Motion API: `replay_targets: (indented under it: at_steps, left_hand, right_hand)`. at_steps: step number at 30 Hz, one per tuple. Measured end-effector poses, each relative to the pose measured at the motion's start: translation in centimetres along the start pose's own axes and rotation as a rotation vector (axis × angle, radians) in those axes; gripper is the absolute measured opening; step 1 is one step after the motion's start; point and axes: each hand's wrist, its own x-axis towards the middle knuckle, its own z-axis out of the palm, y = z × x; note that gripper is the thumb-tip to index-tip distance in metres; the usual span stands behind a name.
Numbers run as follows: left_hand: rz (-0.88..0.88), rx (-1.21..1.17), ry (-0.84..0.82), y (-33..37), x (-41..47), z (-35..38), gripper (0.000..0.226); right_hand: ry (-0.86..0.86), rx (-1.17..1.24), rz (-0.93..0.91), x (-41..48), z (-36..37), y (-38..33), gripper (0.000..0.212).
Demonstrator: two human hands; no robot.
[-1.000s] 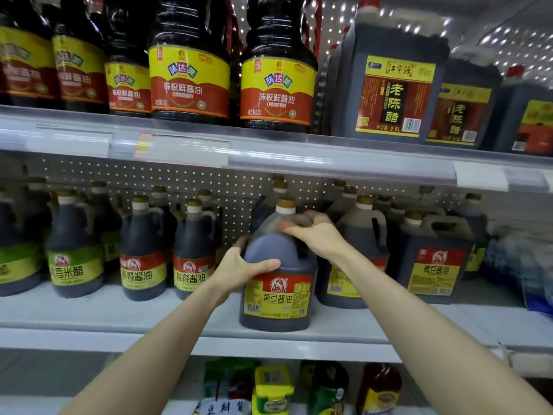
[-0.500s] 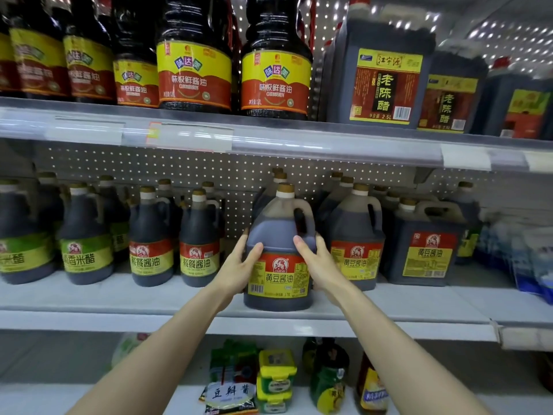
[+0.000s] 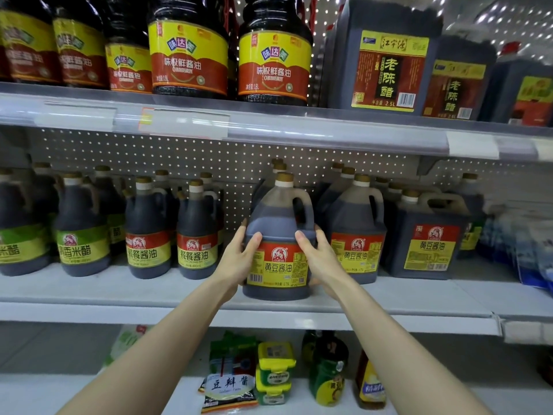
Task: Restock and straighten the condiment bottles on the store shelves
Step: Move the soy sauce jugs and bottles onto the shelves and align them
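The left hand (image 3: pixel 236 262) and right hand (image 3: pixel 322 262), thumbs in front, clasp a dark, handled plastic soy-sauce jug (image 3: pixel 278 215) with a red-and-yellow label. It stands just left and forward of its matching neighbour jug (image 3: pixel 356 223). Straightening seems in hand; next, nudge it back level.

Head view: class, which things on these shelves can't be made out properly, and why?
Head view throughout.
Soy sauce jug: label edges covered by the left hand and right hand gripping it.
Rear bottles: only caps show; the jug hides them.
Top-shelf bottles: caps cut off by the top edge.
Price tags: blurred, unreadable.
Blue packets: blurred, cut by the right edge.
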Motion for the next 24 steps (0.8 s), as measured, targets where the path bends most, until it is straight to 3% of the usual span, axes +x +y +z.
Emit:
replay_targets:
  at_steps: [4,24]
  left_hand:
    - [0.018,0.011,-0.018,0.1,0.5,0.1,0.03]
    - [0.01,-0.04,0.001,-0.5,3.9,0.3,0.059]
  right_hand:
    - [0.002,0.003,-0.005,0.7,0.1,0.0,0.069]
    - [0.017,0.012,0.024,3.6,0.5,0.1,0.066]
